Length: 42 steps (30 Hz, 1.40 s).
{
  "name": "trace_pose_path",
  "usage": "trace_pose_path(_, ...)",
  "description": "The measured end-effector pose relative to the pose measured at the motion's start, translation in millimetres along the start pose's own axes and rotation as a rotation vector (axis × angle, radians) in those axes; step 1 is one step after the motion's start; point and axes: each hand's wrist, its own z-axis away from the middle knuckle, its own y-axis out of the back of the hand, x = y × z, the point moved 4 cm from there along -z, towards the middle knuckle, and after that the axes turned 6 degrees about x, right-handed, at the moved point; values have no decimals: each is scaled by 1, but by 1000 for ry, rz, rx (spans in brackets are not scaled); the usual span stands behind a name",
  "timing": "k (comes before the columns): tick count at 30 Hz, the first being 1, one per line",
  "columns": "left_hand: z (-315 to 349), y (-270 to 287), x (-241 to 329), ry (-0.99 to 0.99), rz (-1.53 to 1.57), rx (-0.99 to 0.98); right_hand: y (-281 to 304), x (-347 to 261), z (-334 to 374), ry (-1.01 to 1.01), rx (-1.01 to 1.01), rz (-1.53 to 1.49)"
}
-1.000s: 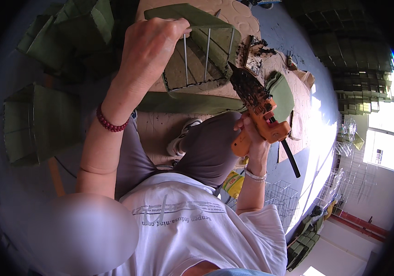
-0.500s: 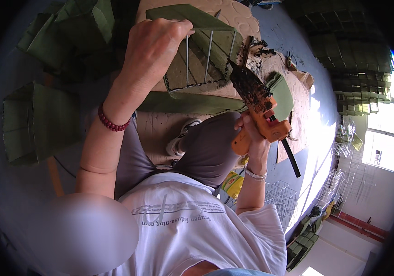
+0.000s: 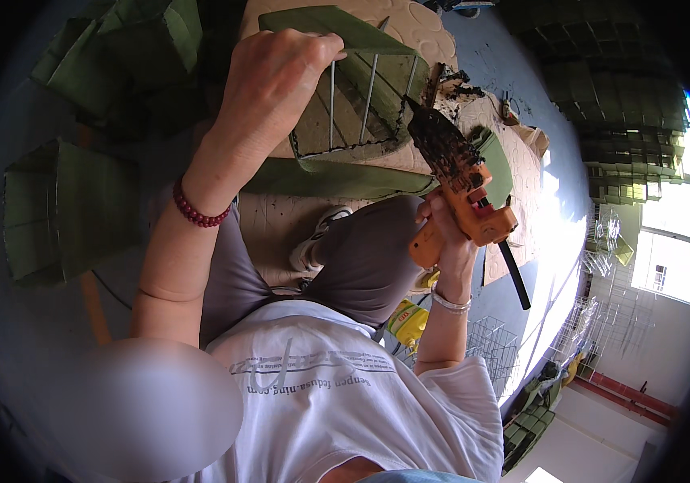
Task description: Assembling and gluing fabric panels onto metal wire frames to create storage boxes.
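Note:
My left hand is closed on the upper edge of a green fabric box with thin metal rods across its open side. My right hand grips an orange glue gun by its handle. Dark residue coats the gun's front, and a black glue stick juts from its rear. The nozzle points up and left, near the box's right side; whether it touches cannot be made out. A beaded line of black glue runs along the box's lower edge. Below the box lies a green flap.
Green fabric boxes stand on the left, with more stacked at far right. Cardboard smeared with black clumps lies under the work. Wire frames and a yellow package are at lower right.
The glue gun in my right hand has shifted slightly right and down. My left hand and the box have moved slightly right.

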Motion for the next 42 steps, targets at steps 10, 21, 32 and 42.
trace_pose_path(10, 9, -4, 0, -120, -87, 41, 1, 1, -3, 18, 12, -11)
trace_pose_path(21, -1, 2, 1, 0, 0, 17, 5, 6, -2, 18, -31, -3)
trace_pose_path(32, -4, 4, 3, 97, -137, -99, 3, 17, 22, -68, -40, 22)
trace_pose_path(42, -6, 2, 3, 45, -144, -22, -9, 43, 47, -232, -189, 148)
